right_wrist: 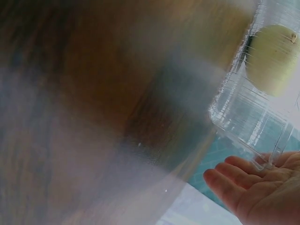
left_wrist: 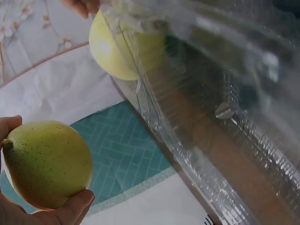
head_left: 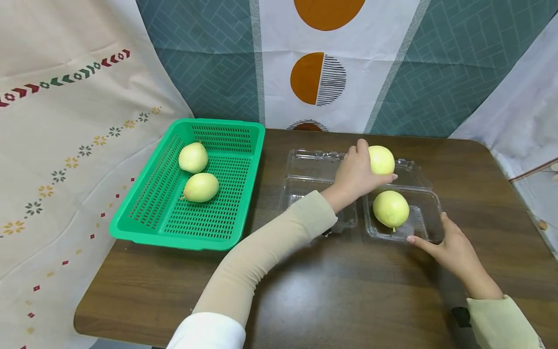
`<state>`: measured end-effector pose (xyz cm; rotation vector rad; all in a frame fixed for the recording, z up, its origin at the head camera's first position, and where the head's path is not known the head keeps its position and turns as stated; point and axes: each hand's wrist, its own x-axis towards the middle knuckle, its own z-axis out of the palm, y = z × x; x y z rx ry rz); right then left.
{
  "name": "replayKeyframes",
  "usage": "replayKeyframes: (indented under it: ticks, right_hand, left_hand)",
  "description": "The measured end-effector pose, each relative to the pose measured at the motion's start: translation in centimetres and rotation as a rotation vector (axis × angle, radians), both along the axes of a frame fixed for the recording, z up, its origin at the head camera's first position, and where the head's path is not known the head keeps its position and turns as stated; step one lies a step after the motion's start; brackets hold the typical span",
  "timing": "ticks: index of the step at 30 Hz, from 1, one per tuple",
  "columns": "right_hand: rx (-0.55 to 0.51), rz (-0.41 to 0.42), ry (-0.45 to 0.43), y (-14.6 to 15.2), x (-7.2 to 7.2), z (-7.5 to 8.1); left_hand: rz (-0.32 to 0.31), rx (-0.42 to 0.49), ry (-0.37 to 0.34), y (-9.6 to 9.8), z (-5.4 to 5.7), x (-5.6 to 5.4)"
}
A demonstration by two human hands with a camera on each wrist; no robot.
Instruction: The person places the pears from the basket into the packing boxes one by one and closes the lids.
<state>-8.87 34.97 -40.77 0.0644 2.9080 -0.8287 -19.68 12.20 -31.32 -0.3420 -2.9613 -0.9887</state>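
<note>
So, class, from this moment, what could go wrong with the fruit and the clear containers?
The held fruit looks smooth and rounded, so it may slip from the left grip. Lowered carelessly, it could knock the second fruit, lying in the right clear container, and bruise it. That container looks light, and the right grip sits at its near right corner, so a nudge might shift it.

A brown wooden table (head_left: 340, 295) bears a green basket (head_left: 231, 194) and two clear containers (head_left: 420, 213).

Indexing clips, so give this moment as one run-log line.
left hand: holds yellow fruit; right hand: at edge of clear container; inside container: one fruit; green basket: two fruits
</note>
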Motion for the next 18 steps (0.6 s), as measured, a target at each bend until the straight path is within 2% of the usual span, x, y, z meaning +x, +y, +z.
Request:
replayKeyframes:
  ticks: [13, 18]
  right_hand:
    - [0.001, 0.008, -0.020, 0.0, -0.3, -0.1]
    - [-0.007, 0.011, -0.015, 0.1, -0.3, -0.3]
  left_hand:
    - [-0.024, -0.007, -0.036, 2.6, -1.2, 1.2]
    - [-0.051, -0.028, -0.042, 3.7, -1.9, 1.6]
